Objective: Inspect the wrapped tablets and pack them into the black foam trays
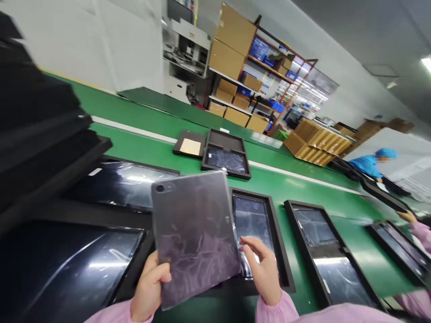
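Observation:
A dark grey tablet (195, 237) in clear plastic film is raised in front of me, tilted, with its back and corner camera facing me. My left hand (151, 282) grips its lower left edge, thumb on the back. At the tablet's right edge is my right hand (261, 264), fingers loosely bent and apart; whether the fingertips touch the film I cannot tell. Behind that hand lies a black foam tray (281, 251) holding a film-covered panel (252, 215), partly hidden by the tablet. Larger glossy panels (77, 269) lie in black trays on the left.
Stacked black foam trays (37, 121) rise at the left. Further trays (332, 251) with screens lie to the right on the green bench (296, 184). A small tray (225, 154) and a dark case (190, 143) sit behind. Co-workers in pink (420, 233) and blue (365, 163) are at the right.

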### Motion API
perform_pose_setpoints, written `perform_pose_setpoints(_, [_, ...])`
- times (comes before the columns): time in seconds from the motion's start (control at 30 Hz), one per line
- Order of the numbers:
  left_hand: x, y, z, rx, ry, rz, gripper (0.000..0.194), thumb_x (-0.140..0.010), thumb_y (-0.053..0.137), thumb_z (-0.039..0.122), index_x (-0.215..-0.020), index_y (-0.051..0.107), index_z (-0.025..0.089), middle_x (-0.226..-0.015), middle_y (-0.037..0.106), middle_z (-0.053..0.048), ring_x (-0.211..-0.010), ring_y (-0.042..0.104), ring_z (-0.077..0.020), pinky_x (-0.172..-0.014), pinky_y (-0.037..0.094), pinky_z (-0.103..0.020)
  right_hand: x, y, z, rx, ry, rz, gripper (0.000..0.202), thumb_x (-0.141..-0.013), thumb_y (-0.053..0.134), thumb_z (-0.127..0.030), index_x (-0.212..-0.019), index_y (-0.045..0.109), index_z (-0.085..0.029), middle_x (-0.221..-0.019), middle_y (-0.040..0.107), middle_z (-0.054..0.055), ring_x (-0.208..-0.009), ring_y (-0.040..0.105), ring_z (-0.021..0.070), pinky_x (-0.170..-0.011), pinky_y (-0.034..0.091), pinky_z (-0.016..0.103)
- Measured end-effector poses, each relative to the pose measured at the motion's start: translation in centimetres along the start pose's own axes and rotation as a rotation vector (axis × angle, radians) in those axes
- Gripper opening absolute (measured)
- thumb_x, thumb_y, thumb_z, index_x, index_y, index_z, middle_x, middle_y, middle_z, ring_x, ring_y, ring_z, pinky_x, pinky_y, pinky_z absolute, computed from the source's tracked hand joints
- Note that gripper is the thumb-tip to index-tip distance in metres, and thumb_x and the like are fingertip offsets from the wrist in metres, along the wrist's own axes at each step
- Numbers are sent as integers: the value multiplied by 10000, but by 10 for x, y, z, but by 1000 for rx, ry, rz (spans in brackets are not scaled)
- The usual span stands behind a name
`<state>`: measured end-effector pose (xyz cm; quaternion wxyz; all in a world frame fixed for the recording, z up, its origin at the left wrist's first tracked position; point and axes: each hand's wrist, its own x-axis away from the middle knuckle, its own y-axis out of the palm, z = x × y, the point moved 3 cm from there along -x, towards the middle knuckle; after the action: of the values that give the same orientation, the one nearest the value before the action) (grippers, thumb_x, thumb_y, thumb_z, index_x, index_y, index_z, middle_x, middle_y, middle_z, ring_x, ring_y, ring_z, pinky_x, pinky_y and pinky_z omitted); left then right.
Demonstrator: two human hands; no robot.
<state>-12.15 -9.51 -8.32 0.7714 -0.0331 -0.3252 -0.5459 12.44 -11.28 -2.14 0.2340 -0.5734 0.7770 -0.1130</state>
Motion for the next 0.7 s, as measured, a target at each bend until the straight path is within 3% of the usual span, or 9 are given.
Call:
perform_pose_setpoints(0.1, [-1,2,-6,-34,61,-42,132,-329,468,209,-426,558,199,-455,458,39,-523,367,-135,-518,321,-259,-6,15,-10,-27,-33,14,228,-811,704,-411,-793,758,-189,-754,739,65,-647,708,201,-620,605,281])
perform_pose_setpoints(0.2, [-3,3,-12,-66,84,-118,108,-328,447,226,-401,523,203,-446,417,38,-502,316,-129,-516,303,-273,-7,23,-14,87,-80,53,313,-862,667,-458,-685,685,-201,-655,675,38,-608,658,189,-584,560,272])
perform_pose_setpoints(0.37, [-2,5,-7,-48,121,-108,157,-345,458,215,-461,564,209,-471,428,35,-534,347,-150,-540,327,-285,1,36,-29,260,-188,209,346,-945,571,-471,-704,615,-227,-654,614,9,-605,602,170,-612,488,273])
perform_pose_setpoints(0.57, [-4,3,-4,8,147,16,187,-356,461,209,-505,574,212,-561,497,25,-604,391,-171,-601,406,-300,5,63,-55,331,-433,201,232,-962,563,-308,-744,604,-241,-663,631,7,-595,603,170,-597,458,286])
perform_pose_setpoints(0.7, [-4,-1,-14,-27,111,50,148,-364,479,221,-493,553,221,-542,489,25,-602,434,-185,-571,416,-302,18,87,-64,302,-478,39,209,-955,549,-259,-757,615,-255,-682,654,19,-612,604,196,-601,461,331])
